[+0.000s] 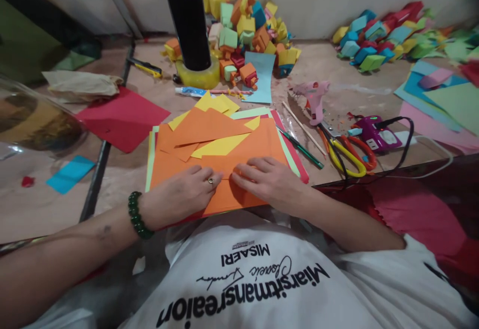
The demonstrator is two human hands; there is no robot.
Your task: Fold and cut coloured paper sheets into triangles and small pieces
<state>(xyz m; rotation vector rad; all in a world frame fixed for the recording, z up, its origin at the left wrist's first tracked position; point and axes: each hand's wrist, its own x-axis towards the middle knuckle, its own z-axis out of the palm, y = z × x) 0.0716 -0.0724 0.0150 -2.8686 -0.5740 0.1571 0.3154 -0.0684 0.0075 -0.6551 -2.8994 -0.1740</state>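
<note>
My left hand [190, 188], with a ring and a green beaded bracelet [137, 215], presses curled fingers onto a folded piece of orange paper [217, 162]. Close beside it, my right hand [266, 181] holds the same paper down with bent fingers, its thumb out of sight. Under both hands lies a stack of coloured sheets [155, 164], orange on top with green and red edges showing. Yellow cut pieces [220, 145] and an orange cut piece [209, 127] rest on the stack just beyond my fingers.
A phone [190, 27] stands in a tape roll [198, 73]. Behind are piles of folded paper blocks [239, 32]. On the right are a green pen [301, 148], scissors [350, 157], a pink glue gun [314, 99] and a purple power adapter [379, 134]. A cutter [146, 68] lies left.
</note>
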